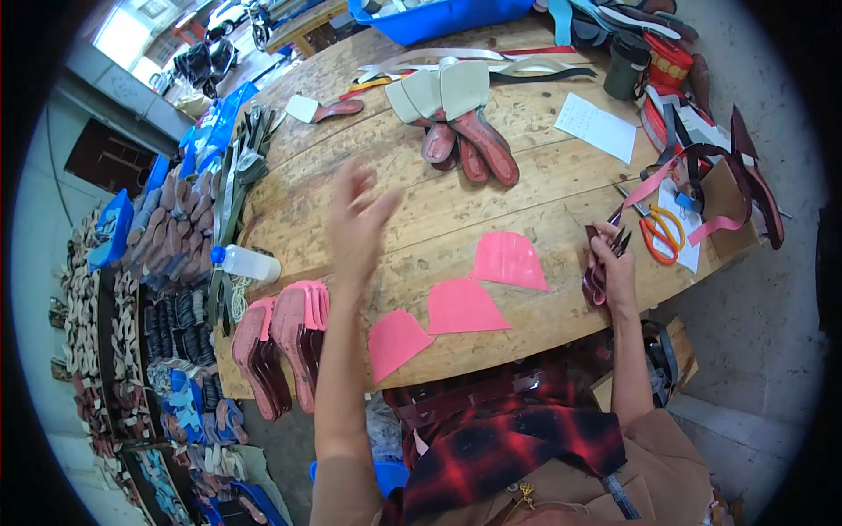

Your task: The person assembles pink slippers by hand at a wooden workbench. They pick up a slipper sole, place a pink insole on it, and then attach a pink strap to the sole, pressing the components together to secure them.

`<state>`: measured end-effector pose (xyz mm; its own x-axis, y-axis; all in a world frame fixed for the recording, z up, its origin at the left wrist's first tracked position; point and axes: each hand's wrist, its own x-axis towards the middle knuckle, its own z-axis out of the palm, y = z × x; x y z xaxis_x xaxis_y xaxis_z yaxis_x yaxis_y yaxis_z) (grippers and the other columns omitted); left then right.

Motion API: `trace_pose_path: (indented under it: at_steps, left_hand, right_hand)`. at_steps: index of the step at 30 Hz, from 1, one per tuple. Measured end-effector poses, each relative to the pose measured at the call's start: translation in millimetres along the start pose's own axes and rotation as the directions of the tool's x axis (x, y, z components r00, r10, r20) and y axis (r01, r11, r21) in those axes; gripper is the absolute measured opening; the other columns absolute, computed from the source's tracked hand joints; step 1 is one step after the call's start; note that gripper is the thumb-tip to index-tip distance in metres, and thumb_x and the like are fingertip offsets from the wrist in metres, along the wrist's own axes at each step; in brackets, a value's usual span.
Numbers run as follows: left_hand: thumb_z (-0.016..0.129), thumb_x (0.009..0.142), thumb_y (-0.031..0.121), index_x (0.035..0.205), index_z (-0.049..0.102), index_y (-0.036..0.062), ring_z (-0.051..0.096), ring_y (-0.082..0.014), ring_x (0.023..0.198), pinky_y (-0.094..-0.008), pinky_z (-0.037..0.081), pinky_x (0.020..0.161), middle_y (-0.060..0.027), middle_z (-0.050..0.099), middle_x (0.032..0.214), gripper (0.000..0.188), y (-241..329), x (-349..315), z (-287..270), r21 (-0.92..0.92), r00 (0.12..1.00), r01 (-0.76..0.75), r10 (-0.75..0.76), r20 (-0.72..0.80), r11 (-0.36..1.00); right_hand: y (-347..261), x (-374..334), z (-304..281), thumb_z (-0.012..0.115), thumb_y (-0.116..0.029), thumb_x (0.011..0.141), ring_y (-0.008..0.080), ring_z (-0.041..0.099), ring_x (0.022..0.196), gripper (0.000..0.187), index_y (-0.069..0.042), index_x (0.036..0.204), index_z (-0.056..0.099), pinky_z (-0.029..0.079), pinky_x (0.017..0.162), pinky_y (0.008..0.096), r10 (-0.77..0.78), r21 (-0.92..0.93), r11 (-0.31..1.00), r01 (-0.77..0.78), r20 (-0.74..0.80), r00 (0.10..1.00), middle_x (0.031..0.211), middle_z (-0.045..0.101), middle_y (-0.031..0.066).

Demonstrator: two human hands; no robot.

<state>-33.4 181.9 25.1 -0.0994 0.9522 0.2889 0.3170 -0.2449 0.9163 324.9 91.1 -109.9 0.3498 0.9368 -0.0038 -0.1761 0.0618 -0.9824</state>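
Note:
Over the middle-left of the wooden table [412, 237], my left hand [358, 219] is raised, blurred by motion, fingers apart and holding nothing. By the table's right edge my right hand [614, 261] is closed around a glossy dark maroon strap [595, 285], looped below the fingers with dark pointed ends above; its full shape is partly hidden. Between the hands lie three pink rounded pieces [465, 305] in a slanting row. Left of my left forearm, two stacks of maroon shoe insoles [298, 337] with pink heel ends lean over the front edge.
Orange-handled scissors [660, 235] lie right of my right hand, near a paper sheet [596, 127]. Maroon insoles with cream heels [474, 145] rest farther back. A blue-capped bottle [247, 263] stands left, a blue bin [447, 19] at the back. Shelves of insoles [123, 351] line the left.

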Motion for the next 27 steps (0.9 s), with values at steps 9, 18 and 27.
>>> trace_pose_path:
  at_steps: [9,18,27]
  left_hand:
    - [0.079,0.073,0.026,0.127,0.049,-0.0011,0.058,-0.0375,0.104,-0.0410,0.046,0.090,-0.0231,0.057,0.121,0.067,-76,173,138,0.363,0.953,-0.297,0.297,0.058,0.883]
    - [0.064,0.090,0.013,0.105,0.061,-0.0008,0.060,-0.0128,0.083,-0.0279,0.048,0.074,-0.0052,0.066,0.094,0.020,-72,90,74,-0.371,0.986,-0.128,0.076,-0.149,0.920]
    - [0.066,0.092,0.032,0.116,0.060,0.0016,0.067,-0.0202,0.090,-0.0325,0.055,0.078,-0.0099,0.068,0.105,0.039,-105,101,0,-0.494,0.931,0.351,-0.354,0.091,0.795]
  right_hand:
    - [-6,1,9,0.064,-0.012,0.092,0.0027,0.049,0.055,0.009,-0.006,0.098,0.060,0.037,0.046,0.0180,0.102,0.023,0.994,-0.103,0.051,0.994,0.071,0.056,-0.0037]
    - [-6,-4,9,0.058,-0.019,0.097,0.0070,0.060,0.058,0.015,-0.006,0.102,0.054,0.044,0.048,0.0195,0.127,0.050,0.991,-0.128,0.025,0.992,0.078,0.065,0.0049]
    - [7,-1,11,0.058,-0.019,0.097,0.0108,0.061,0.056,0.020,-0.003,0.107,0.053,0.049,0.050,0.0222,0.108,0.120,0.986,-0.112,0.040,0.993,0.078,0.066,0.0080]
